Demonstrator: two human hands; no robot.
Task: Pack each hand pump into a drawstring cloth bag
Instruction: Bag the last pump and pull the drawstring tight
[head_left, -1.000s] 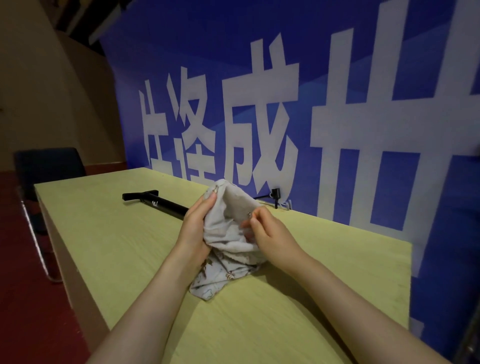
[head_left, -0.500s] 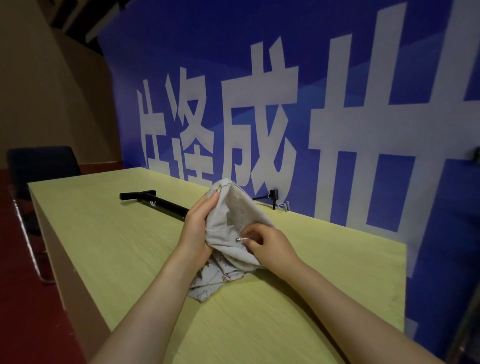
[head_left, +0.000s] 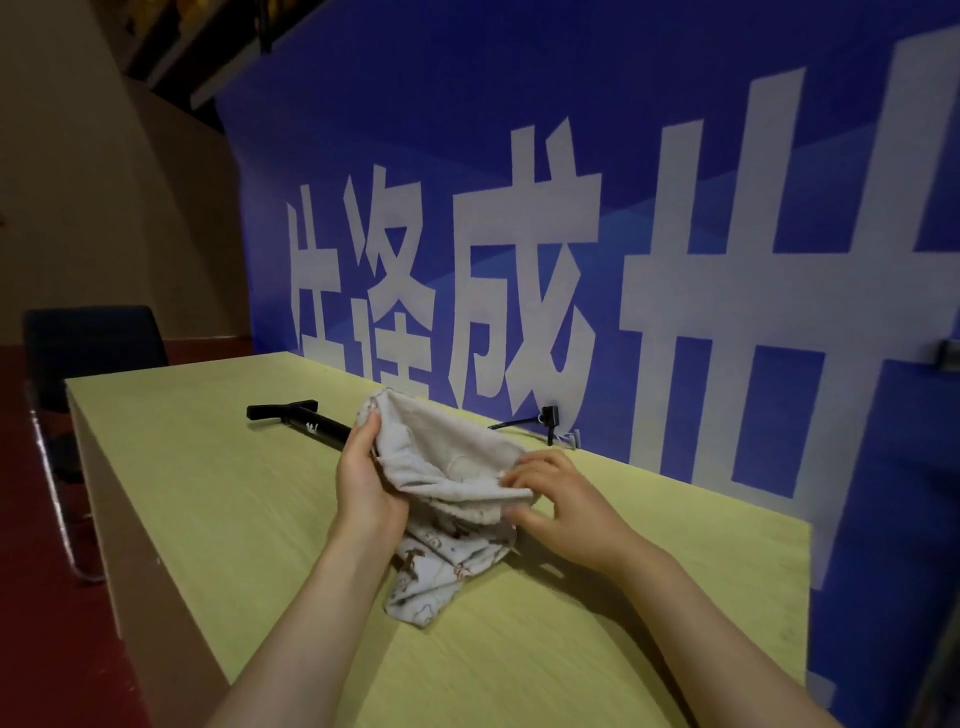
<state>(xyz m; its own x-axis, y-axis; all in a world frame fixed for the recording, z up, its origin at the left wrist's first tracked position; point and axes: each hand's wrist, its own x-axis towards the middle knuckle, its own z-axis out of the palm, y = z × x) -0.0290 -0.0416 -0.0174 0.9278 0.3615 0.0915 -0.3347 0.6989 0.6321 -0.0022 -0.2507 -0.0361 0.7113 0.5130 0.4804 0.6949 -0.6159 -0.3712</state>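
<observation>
A pale printed drawstring cloth bag (head_left: 447, 478) is held up over the yellow-green table (head_left: 218, 499), its mouth spread wide toward me and its bottom trailing on the tabletop. My left hand (head_left: 363, 478) grips the left rim of the bag's mouth. My right hand (head_left: 550, 493) pinches the right rim between thumb and fingers. A black hand pump (head_left: 301, 422) with a T-handle lies on the table behind the bag; its far end is hidden by my left hand and the cloth. The pump's thin hose and nozzle (head_left: 540, 418) show beyond the bag.
A large blue banner with white characters (head_left: 571, 260) stands right behind the table's far edge. A dark chair (head_left: 88, 353) stands off the table's left end, on a red floor. The table's left edge drops off near me.
My right hand has shifted right and down along the bag's rim, pulling the mouth wider. The left hand keeps its hold at the same spot.
</observation>
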